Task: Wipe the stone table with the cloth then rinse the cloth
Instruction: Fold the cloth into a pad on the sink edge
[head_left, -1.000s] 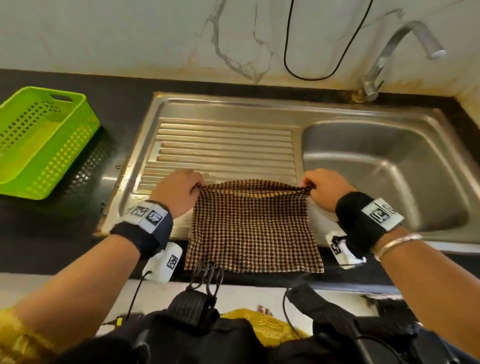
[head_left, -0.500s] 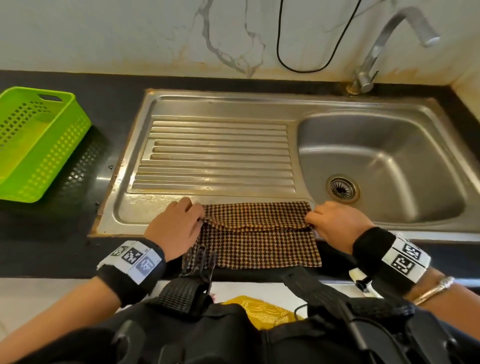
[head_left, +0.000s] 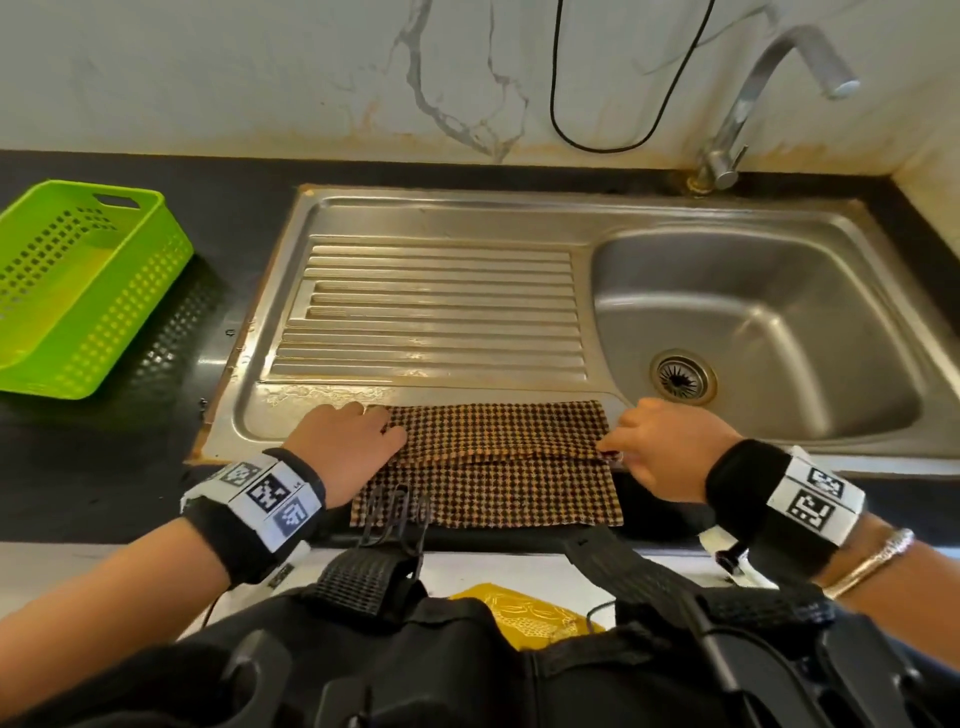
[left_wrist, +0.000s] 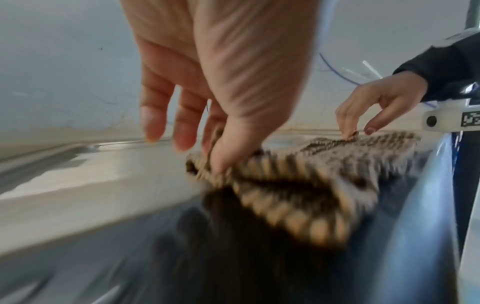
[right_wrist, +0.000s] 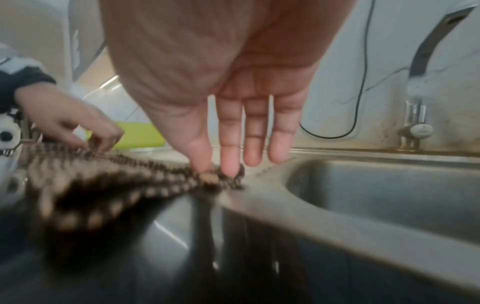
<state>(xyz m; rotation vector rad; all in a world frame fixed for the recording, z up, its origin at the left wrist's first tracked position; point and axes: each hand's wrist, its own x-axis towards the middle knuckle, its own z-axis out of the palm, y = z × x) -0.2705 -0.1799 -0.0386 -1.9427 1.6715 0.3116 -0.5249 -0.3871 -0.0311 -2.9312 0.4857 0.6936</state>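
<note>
Head view, looking down on a dark stone desk (head_left: 93, 467) with a steel sink unit (head_left: 519, 218) let into it. Checked brown-and-tan cloth (head_left: 498, 467) folded over on itself, far part lying on the sink's front rim, near part on the desk edge. Left hand (head_left: 348, 447) at the cloth's left end, thumb and forefinger pinching the upper layer, other fingers (left_wrist: 153, 115) loose and spread. Right hand (head_left: 665, 447) at the right end, thumb and first finger pinching the folded corner, remaining fingers (right_wrist: 280, 133) straight and clear of the fabric. Cloth likely light, soft and limp, with a coarse weave that grips well; apt to sag and unfold unless held at both ends or gathered into a pad, so corners or the folded edge seem the best hold. Wetness not discernible. Ribbed draining board (head_left: 436, 312) just beyond the cloth, basin (head_left: 779, 322) with drain (head_left: 683, 376) to the right, tap (head_left: 748, 104) at the back right corner, spout above the basin. Green perforated basket (head_left: 88, 280) on the desk at far left, well apart. Black cable (head_left: 597, 145) hanging on the marbled wall. Nothing between cloth and basin except the raised sink rim; basket the only obstacle to a wipe across the left of the desk.
</note>
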